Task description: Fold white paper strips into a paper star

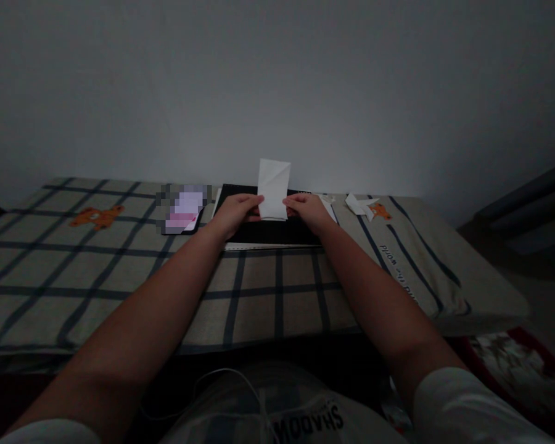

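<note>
Pinching a folded paper [274, 188] at its lower edges: left hand [237, 211] and right hand [308, 209] each grip a side, holding it upright over the black notebook [268, 231]. Likely light, thin, creases easily; edge grip suits. Paper scraps [361, 205] right of notebook, on the bed [120, 277].

My left hand [238, 209] and right hand [306, 208] pinched a folded white paper [274, 188] upright by its lower edges, over a black notebook [268, 231] on the checked cloth [120, 271], paper scraps [358, 203] lay to my right, pink-and-white blurred item [185, 209] at my left.
</note>
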Available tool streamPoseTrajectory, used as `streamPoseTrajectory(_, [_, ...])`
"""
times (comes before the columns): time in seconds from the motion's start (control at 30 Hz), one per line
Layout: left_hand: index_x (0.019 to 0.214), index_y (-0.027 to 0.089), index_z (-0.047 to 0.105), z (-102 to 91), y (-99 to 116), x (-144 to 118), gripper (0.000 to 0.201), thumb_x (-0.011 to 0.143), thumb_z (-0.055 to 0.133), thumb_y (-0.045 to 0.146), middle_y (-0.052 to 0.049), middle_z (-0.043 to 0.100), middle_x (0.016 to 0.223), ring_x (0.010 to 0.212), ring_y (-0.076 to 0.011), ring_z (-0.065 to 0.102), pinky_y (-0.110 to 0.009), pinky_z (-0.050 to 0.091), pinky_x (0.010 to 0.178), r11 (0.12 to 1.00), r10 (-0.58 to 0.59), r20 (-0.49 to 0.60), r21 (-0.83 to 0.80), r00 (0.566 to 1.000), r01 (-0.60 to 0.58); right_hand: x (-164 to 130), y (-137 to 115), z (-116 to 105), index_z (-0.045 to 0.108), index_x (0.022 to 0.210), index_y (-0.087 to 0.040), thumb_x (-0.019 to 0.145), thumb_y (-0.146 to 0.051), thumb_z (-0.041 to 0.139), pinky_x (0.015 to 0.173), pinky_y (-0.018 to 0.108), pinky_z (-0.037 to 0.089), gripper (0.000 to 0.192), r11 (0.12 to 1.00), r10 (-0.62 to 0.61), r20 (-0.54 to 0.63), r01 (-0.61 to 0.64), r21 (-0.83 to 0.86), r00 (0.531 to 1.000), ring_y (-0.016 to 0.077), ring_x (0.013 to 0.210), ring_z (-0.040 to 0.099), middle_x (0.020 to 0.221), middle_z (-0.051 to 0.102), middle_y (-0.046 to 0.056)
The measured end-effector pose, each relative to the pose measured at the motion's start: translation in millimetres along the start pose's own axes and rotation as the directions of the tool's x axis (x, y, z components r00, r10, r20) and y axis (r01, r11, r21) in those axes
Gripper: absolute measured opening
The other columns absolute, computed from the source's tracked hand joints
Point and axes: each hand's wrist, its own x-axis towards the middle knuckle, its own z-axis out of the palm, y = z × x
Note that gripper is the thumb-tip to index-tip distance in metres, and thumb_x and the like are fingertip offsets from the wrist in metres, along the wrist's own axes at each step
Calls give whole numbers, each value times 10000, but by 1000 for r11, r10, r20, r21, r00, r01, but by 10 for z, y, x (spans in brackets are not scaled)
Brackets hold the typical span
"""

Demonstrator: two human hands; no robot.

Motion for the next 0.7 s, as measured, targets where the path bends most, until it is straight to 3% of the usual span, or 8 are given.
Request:
streamPoseTrajectory(0.13, [802, 121, 667, 4, 1, -14, 224, 688, 733, 302, -71, 669, 853, 767, -133, 620, -258, 556, 673, 998, -57, 76, -5, 995, 58, -3, -16, -10, 668, 755, -144, 706, -244, 696, 605, 235, 476, 114, 999, -10, 0, 10, 41, 1000, 88, 576, 561, 634, 642, 3])
streamPoseTrajectory(0.57, [701, 109, 663, 51, -21, 1, 111, 719, 703, 210, -40, 654, 691, 577, -100, 608, -258, 549, 637, 988, 14, -84, 154, 996, 0, 28, -20, 7, 668, 748, -142, 739, -187, 654, 578, 244, 470, 48, 998, -24, -55, 21, -62, 998, 90, 538, 545, 592, 619, 0])
streamPoseTrajectory(0.7, [750, 114, 670, 36, -10, -2, 131, 732, 701, 240, -47, 671, 761, 609, -97, 616, -252, 549, 660, 992, -1, -33, 126, 999, 5, 8, -36, 10, 666, 759, -135, 738, -195, 647, 564, 227, 464, 66, 998, -26, -63, 22, -54, 998, 86, 538, 550, 586, 621, -5])
